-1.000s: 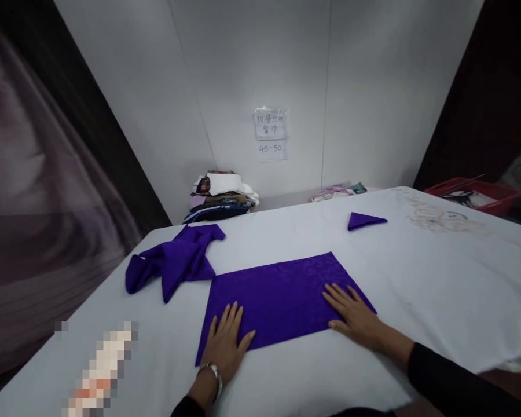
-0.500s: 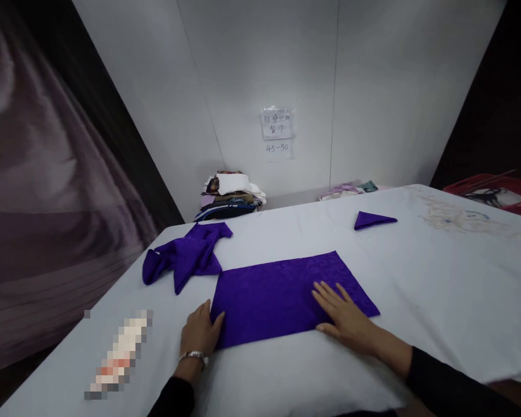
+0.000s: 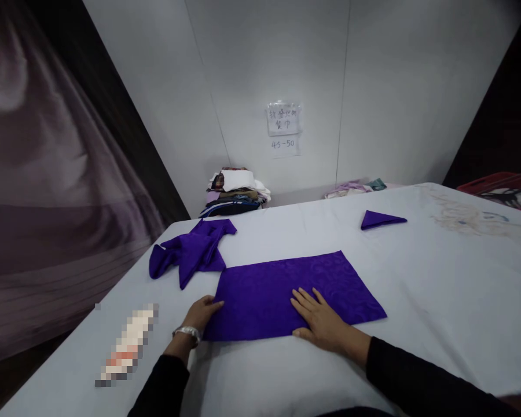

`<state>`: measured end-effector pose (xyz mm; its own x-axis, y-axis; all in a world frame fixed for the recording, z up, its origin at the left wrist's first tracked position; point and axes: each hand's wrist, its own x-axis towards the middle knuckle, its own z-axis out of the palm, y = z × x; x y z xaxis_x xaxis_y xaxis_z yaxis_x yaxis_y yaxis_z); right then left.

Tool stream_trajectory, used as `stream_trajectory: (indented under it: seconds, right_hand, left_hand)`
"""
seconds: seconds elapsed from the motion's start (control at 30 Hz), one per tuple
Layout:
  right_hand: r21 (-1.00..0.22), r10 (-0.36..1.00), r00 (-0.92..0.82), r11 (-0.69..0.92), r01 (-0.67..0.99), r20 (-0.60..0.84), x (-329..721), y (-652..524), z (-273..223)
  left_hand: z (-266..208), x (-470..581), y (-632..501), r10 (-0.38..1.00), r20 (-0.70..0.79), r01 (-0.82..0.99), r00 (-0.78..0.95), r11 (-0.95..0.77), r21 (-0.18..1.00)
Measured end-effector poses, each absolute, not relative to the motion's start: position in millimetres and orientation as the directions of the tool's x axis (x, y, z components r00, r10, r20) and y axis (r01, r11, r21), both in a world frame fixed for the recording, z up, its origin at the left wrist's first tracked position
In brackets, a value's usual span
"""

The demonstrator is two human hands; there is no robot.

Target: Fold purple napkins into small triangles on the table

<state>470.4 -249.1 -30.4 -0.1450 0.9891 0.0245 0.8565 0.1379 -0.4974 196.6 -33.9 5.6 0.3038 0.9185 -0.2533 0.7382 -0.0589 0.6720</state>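
Observation:
A purple cloth napkin (image 3: pixel 264 301), doubled into a rectangle, lies flat on the white-covered table before me. At its left edge my left hand (image 3: pixel 202 314) pinches the cloth between thumb and fingers; the fingertips are partly out of sight. My right hand (image 3: pixel 319 318) rests flat on the napkin right of its middle, palm down with fingers spread. Beyond the left corner is a crumpled heap of purple napkins (image 3: pixel 195 252), touching or nearly touching that corner. Farther back on the right sits a purple napkin folded into a triangle (image 3: pixel 380 219).
The white tablecloth (image 3: pixel 438 289) has a faint pattern at the far right. A pixelated patch (image 3: pixel 128 347) covers something at the left. Stacked clothes (image 3: pixel 234 194) and more cloth (image 3: pixel 351 188) sit behind the table by the wall. A red basket (image 3: pixel 499 182) stands at right.
My right hand has slid left across the napkin, staying flat. My left hand has turned from resting beside the left edge to pinching it. The view has shifted slightly.

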Motion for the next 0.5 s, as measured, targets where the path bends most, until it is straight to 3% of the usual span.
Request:
stream_trajectory:
  seconds: [0.1, 0.23, 0.37, 0.43, 0.5]
  right_hand:
    - [-0.550, 0.990, -0.144, 0.125, 0.826, 0.009, 472, -249, -28]
    - [-0.737, 0.996, -0.071, 0.082, 0.671, 0.047, 475, -247, -23]
    - [-0.980, 0.985, 0.164, 0.011, 0.197, 0.044, 480, -243, -11]
    - [-0.993, 0.976, 0.216, 0.031, -0.111, 0.007, 485, -242, -3]
    - [-0.928, 0.972, 0.233, 0.064, -0.366, -0.024, 495, -242, 5]
  left_hand:
    - [36, 209, -41, 0.864, -0.306, 0.500, 0.401, 0.073, 0.863]
    - [87, 244, -59, 0.786, -0.305, 0.359, 0.537, 0.114, 0.926]
    - [114, 295, -77, 0.723, -0.209, 0.296, 0.659, 0.006, 0.955]
    - [113, 327, -88, 0.683, -0.162, 0.268, 0.713, -0.051, 0.962]
    - [101, 365, -102, 0.662, -0.110, 0.244, 0.742, -0.114, 0.963]
